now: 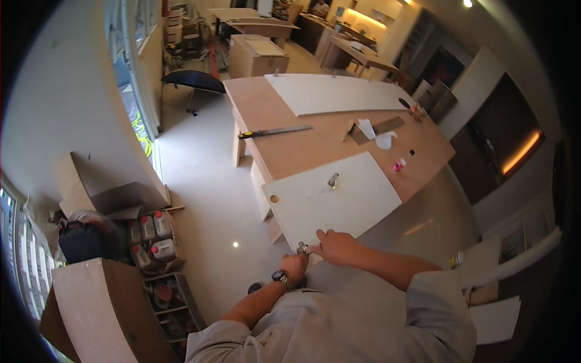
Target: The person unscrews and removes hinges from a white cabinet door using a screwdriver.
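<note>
A white cabinet door panel (pixel 345 208) lies at the near end of the wooden worktable, its near corner towards me. At that corner is a metal cabinet hinge (pixel 302 247). My left hand (pixel 294 267), with a watch on its wrist, is closed around the hinge's near side. My right hand (pixel 338 248) rests at the panel's near edge with curled fingers, its thumb beside the hinge; whether it holds something small is hidden. A second hinge (pixel 333 180) lies loose-looking on the panel. Near the left edge, a round hinge hole (pixel 274 198) shows bare wood.
On the worktable (pixel 254 102) lie a handsaw (pixel 277 131), a long white panel (pixel 340 95) with hinges along its far edge, paper scraps (pixel 386 140) and a small pink-and-white bottle (pixel 399 165). Plastic jugs (pixel 162 248) and a wooden cabinet (pixel 109 308) stand at left.
</note>
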`<action>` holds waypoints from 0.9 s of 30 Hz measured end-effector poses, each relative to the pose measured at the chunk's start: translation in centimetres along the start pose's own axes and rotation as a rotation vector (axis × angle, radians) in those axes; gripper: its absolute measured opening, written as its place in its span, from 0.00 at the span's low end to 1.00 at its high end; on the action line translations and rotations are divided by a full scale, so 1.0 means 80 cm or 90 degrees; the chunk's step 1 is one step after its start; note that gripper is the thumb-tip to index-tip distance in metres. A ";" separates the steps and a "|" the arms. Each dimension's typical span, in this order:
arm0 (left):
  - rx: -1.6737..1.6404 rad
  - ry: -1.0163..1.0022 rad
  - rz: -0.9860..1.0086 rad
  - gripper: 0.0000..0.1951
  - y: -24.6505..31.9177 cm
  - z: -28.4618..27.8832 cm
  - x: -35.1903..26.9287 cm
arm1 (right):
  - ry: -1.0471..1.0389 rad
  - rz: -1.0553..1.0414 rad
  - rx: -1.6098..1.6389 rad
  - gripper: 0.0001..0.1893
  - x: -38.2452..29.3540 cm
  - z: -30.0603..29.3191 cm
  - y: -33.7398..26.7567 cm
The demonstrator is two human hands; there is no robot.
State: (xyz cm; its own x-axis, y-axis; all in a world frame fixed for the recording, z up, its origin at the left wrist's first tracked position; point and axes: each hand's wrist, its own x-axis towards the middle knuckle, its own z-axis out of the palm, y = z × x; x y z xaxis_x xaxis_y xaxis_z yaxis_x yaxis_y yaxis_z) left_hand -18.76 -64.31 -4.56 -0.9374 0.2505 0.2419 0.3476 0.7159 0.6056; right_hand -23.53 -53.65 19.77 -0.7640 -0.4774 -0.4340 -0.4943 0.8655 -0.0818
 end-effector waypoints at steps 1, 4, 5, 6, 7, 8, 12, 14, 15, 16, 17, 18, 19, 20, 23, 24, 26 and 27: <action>-0.013 0.033 0.005 0.09 -0.001 0.001 0.000 | -0.037 0.084 -0.017 0.20 -0.003 -0.004 -0.005; -0.023 0.046 0.009 0.08 0.000 0.000 0.001 | 0.022 -0.058 -0.095 0.12 -0.005 0.020 0.012; -0.016 0.037 -0.004 0.08 0.001 -0.002 0.002 | 0.031 -0.105 -0.133 0.10 -0.006 0.018 0.011; -0.010 0.041 0.014 0.08 0.002 -0.006 0.001 | 0.035 -0.089 -0.124 0.10 -0.005 0.021 0.013; -0.012 0.031 0.032 0.08 0.000 -0.005 0.000 | 0.083 -0.198 -0.122 0.10 -0.003 0.026 0.017; 0.004 0.017 0.052 0.06 -0.003 -0.005 -0.002 | 0.133 -0.306 -0.122 0.10 -0.002 0.032 0.019; -0.005 0.033 0.048 0.08 -0.001 -0.007 -0.001 | 0.095 -0.281 -0.015 0.10 0.010 0.039 0.012; -0.028 0.069 -0.005 0.10 0.000 -0.004 -0.001 | 0.074 -0.131 0.092 0.10 0.008 0.033 0.007; -0.028 0.065 0.000 0.10 0.000 -0.004 0.000 | 0.047 0.006 0.197 0.10 0.006 0.027 0.001; -0.019 0.068 -0.003 0.09 0.001 -0.004 0.000 | 0.048 0.011 0.201 0.10 0.004 0.014 -0.004; -0.010 0.072 -0.008 0.09 0.001 -0.004 0.000 | -0.032 0.071 0.155 0.12 0.003 -0.003 -0.007; -0.012 0.067 -0.004 0.09 0.001 -0.003 0.001 | -0.112 0.131 0.109 0.14 0.000 -0.011 -0.007; -0.014 0.064 -0.014 0.07 0.000 -0.002 0.002 | -0.112 0.135 0.113 0.14 -0.003 -0.006 -0.005; -0.017 0.060 -0.025 0.06 -0.001 -0.001 0.003 | -0.096 0.059 0.058 0.14 -0.004 0.002 -0.002; -0.014 0.064 -0.011 0.06 0.006 -0.011 0.003 | -0.031 -0.093 -0.038 0.13 -0.005 0.016 0.014; -0.015 0.062 -0.009 0.06 0.006 -0.010 0.003 | 0.020 -0.173 -0.082 0.13 -0.004 0.019 0.019; 0.004 0.056 -0.014 0.08 0.005 -0.007 0.003 | 0.030 -0.165 -0.022 0.13 0.005 0.036 0.029; 0.003 0.055 -0.015 0.08 0.003 -0.006 0.003 | 0.038 -0.163 0.036 0.14 0.006 0.033 0.025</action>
State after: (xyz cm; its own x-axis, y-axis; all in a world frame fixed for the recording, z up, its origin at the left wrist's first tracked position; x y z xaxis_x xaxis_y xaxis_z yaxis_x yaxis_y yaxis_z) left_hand -18.89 -64.37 -3.99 -0.9400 0.1757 0.2925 0.3247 0.7239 0.6087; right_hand -23.82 -51.77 17.05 -0.6415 -0.6883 -0.3388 -0.6517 0.7219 -0.2326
